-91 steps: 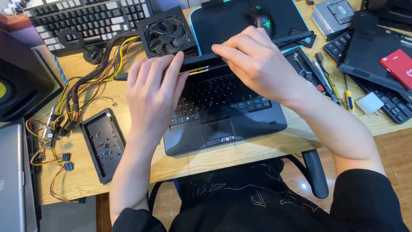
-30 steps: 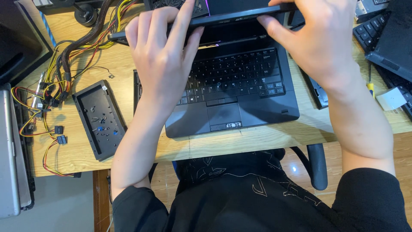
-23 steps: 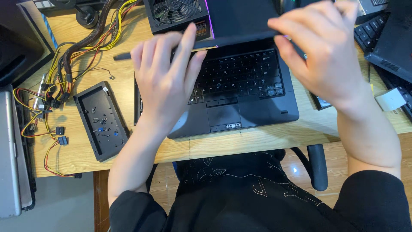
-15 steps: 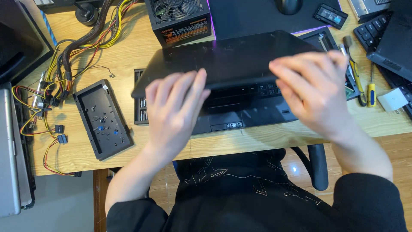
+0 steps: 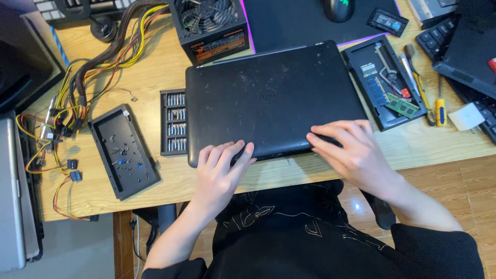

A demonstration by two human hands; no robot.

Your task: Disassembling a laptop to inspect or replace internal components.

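Observation:
A black laptop [image 5: 271, 98] lies closed on the wooden desk [image 5: 155, 77], its dusty lid facing up. My left hand [image 5: 219, 173] rests flat at the front edge of the lid on the left side, fingers spread. My right hand [image 5: 351, 155] lies on the front right corner of the lid, fingers together and pointing left. Neither hand holds anything.
A screwdriver bit case [image 5: 173, 121] sits just left of the laptop. A black tray with screws [image 5: 124, 152] and a bundle of coloured cables [image 5: 72, 98] lie further left. Behind are a power supply [image 5: 209, 23] and mouse [image 5: 338, 9]. A black cover with memory parts [image 5: 385, 82] and screwdrivers [image 5: 438, 106] lie right.
The laptop's screen was open with the keyboard showing; both hands pushed the lid down and it is now fully closed. My hands slid to its front edge.

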